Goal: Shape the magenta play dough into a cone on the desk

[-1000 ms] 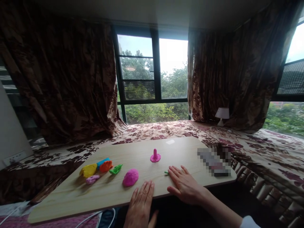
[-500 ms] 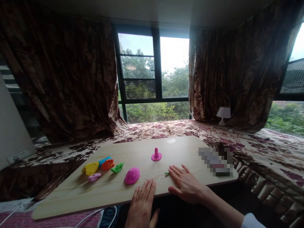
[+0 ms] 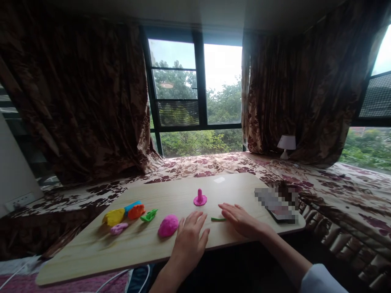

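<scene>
A thin green clay strip (image 3: 218,219) lies on the light wooden table (image 3: 134,252), its right end reaching to or under my right hand (image 3: 240,219). That hand is open, fingers stretched out and pointing left. My left hand (image 3: 192,232) is open with fingers apart, just right of a magenta clay dome (image 3: 168,225), and holds nothing. Beyond both hands stands a pink clay piece (image 3: 200,197), an upright stub on a flat round base. Further left sit lumps of green clay (image 3: 149,215), orange clay (image 3: 136,212), blue clay (image 3: 132,206), yellow clay (image 3: 113,217) and pale pink clay (image 3: 119,228).
At the table's right end lies a blurred-out flat object (image 3: 279,207). Behind the table is a ledge with a flowered cover (image 3: 183,165), carrying a small white lamp (image 3: 286,145). White cables (image 3: 114,278) hang by the near edge.
My left hand has moved forward and right over the table, its fingers spreading. My right hand has lifted or turned slightly to the right, and more of the green strip shows.
</scene>
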`<state>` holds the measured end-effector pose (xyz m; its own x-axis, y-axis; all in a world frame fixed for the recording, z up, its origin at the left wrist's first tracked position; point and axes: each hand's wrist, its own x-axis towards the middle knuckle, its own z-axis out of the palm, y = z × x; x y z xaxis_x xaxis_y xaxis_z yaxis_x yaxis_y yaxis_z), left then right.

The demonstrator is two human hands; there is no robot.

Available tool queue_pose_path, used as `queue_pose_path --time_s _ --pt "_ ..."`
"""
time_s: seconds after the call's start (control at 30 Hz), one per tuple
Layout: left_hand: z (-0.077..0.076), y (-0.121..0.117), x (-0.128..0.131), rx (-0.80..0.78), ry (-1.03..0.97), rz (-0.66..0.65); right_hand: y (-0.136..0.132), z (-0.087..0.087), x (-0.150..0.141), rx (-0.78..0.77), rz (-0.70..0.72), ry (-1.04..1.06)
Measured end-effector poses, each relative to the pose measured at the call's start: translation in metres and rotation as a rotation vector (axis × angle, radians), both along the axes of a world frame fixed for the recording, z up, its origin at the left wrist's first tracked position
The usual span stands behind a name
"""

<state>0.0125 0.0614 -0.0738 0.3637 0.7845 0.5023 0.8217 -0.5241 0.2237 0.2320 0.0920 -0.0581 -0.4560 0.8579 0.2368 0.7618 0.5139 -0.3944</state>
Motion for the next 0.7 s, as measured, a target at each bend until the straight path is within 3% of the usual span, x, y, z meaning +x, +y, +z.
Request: queue_pose_path --time_s 0.17,0.37,0.5,0.7 --pt "0.002 0.028 0.03 -0.032 -0.059 -0.012 -0.002 -0.011 0.026 0.097 -0.095 0.071" --pt "0.001 0.029 0.041 -0.033 -0.164 -0.009 -0.002 -0.023 0.011 0.202 -0.131 0.17" --pt "0.013 0.019 0.03 -0.075 -0.261 -0.033 -0.011 -0.011 -0.002 0.227 -0.1 0.25" --pt "0.029 -0.02 -0.001 -0.271 -0.502 -0.105 -0.047 0.017 -0.028 0.196 0.056 0.351"
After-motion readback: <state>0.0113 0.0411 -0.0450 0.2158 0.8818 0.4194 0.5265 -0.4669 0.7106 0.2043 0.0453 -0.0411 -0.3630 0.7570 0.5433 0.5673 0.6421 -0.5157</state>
